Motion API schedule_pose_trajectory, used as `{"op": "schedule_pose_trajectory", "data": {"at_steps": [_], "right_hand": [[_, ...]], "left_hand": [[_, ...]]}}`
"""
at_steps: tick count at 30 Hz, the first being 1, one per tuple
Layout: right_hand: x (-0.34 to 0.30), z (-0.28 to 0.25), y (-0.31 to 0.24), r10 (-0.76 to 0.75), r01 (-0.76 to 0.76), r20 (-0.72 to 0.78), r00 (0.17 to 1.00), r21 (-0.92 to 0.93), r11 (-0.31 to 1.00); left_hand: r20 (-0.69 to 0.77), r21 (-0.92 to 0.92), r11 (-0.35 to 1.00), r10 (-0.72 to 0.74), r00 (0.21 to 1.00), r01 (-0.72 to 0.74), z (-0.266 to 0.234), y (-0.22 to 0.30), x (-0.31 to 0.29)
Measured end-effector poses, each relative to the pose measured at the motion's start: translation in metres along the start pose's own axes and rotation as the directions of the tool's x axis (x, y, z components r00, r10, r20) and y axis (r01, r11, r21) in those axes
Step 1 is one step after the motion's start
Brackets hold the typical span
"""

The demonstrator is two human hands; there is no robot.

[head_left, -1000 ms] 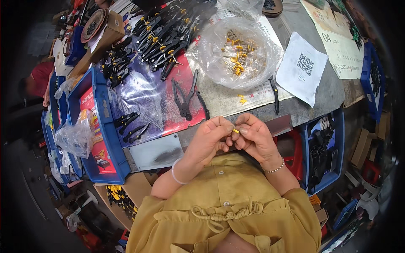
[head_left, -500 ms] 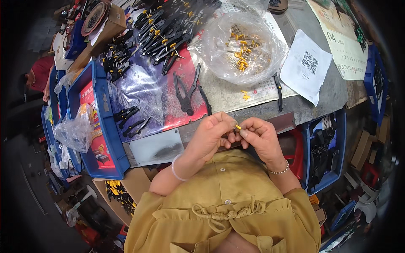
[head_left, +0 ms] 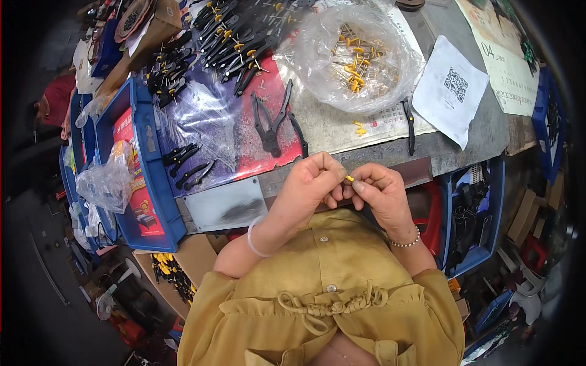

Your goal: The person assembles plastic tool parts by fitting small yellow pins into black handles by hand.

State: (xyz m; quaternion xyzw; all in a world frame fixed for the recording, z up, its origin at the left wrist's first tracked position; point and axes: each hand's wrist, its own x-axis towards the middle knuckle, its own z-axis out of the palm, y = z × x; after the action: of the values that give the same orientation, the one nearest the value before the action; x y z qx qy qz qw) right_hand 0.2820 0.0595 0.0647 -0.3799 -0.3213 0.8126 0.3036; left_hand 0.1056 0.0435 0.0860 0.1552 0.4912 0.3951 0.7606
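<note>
Surface (head_left: 378, 125): grey and crowded, so tools stay within reach.
Bag (head_left: 357, 58): clear, open, up past the hands, full of yellow bits.
Pliers (head_left: 271, 119): black, left of the bag.
Left hand (head_left: 311, 186): fingers pinched shut on the yellow bit (head_left: 349, 179).
Right hand (head_left: 381, 192): fingers curled, touching the same bit, close to the chest to see it well.

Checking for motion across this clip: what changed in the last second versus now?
Very little. Both hands have stayed together at the bench edge, left hand and right hand pinching the same small yellow part between the fingertips; the grip only shifts slightly. The clear bag of yellow parts, pliers and blue bin have not moved.
</note>
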Motion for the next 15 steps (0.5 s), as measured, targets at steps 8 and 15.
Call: {"op": "schedule_pose_trajectory", "data": {"at_steps": [8, 15], "right_hand": [[0.0015, -0.0016, 0.0033, 0.003, -0.003, -0.001, 1.0, 0.023, 1.0], [0.0021, -0.0014, 0.0036, 0.001, -0.001, -0.003, 1.0, 0.033, 0.999]], "left_hand": [[-0.017, 0.067, 0.998, 0.021, 1.0, -0.019, 0.0012, 0.001, -0.0002], [-0.01, 0.072, 0.997, -0.002, 1.0, 0.002, 0.0006, 0.0016, 0.0009]]}}
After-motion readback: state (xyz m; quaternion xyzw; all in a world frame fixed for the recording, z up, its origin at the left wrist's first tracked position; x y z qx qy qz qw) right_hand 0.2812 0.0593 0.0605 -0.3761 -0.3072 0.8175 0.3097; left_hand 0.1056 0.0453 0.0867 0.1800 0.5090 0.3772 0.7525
